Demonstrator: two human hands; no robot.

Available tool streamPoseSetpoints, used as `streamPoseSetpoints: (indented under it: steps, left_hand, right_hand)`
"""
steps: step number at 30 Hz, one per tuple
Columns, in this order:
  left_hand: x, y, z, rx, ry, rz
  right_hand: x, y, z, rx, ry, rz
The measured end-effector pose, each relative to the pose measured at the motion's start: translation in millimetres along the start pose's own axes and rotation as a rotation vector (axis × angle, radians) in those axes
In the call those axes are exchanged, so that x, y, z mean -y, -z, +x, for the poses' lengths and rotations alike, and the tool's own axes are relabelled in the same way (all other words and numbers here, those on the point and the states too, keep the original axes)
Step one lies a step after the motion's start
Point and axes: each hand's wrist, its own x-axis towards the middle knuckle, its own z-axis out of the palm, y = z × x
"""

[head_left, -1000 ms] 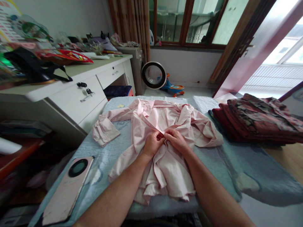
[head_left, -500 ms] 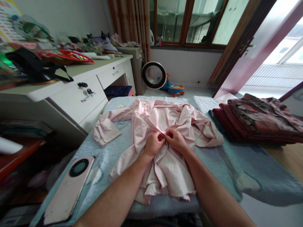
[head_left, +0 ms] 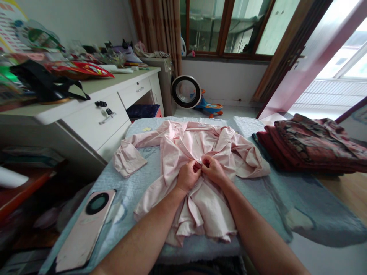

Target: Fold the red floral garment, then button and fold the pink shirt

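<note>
A pale pink shirt [head_left: 183,147] lies spread front-up on a light blue quilted cover [head_left: 137,183], one sleeve stretched out to the left. My left hand [head_left: 187,176] and my right hand [head_left: 213,170] meet at the middle of the shirt's front. Both pinch the front edges of the fabric where the buttons run, fingertips almost touching. The button itself is hidden under my fingers.
A pink phone [head_left: 86,229] lies face down at the cover's near left. Folded dark red patterned cloth [head_left: 309,147] is stacked at the right. A white desk [head_left: 94,114] with drawers and clutter stands left. A round fan [head_left: 186,91] and a toy sit on the floor beyond.
My hands have crept slightly up the shirt front and closed tighter together on the fabric. The shirt otherwise lies as before.
</note>
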Motion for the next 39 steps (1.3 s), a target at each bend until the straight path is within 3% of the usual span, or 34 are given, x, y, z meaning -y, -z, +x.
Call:
streamPoseSetpoints:
  steps: [12, 24, 30, 34, 39]
  left_hand:
    - [4, 3.2, 5, -0.001, 0.037, -0.141]
    - [16, 5.1, 10, 0.114, 0.157, -0.494]
    - [18, 6.3, 9, 0.144, 0.153, -0.488]
    - [14, 6.6, 9, 0.037, 0.152, -0.442]
    - [11, 5.4, 13, -0.162, 0.299, -0.485]
  right_hand:
    - [0, 5, -2, 0.094, -0.059, 0.371]
    - [1, 8, -1, 0.110, 0.002, 0.277]
    - [-2, 8, 0, 0.147, -0.014, 0.310]
    - [3, 12, -2, 0.209, 0.012, 0.280]
    - [14, 18, -4, 0.274, 0.020, 0.174]
